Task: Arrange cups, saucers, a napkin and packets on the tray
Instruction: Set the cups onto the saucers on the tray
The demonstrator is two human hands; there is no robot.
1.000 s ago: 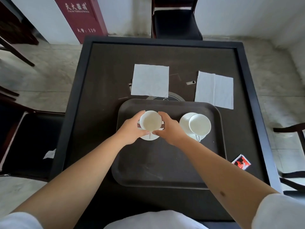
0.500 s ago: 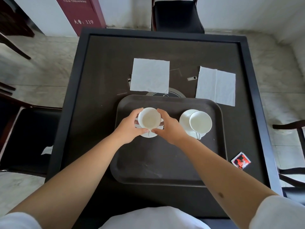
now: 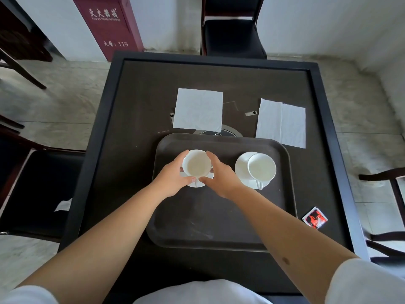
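Head view, all relative to the tray [image 3: 221, 235]: right cup [image 3: 262, 167] on its saucer [image 3: 241, 170] looks placed, far right part. Left cup [image 3: 196, 165] sits over its saucer [image 3: 195, 184], far left part, being settled. Still off tray on the surface [image 3: 135, 95]: two napkins [image 3: 198, 109], [image 3: 281, 122] beyond far edge, red packet [image 3: 315, 219] off right edge. Left hand [image 3: 173, 177] and right hand [image 3: 220, 177] both reach forward, grip of each curled around left cup from either side

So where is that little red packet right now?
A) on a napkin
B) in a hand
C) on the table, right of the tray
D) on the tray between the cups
C: the red packet lies on the table, off the tray's right edge.
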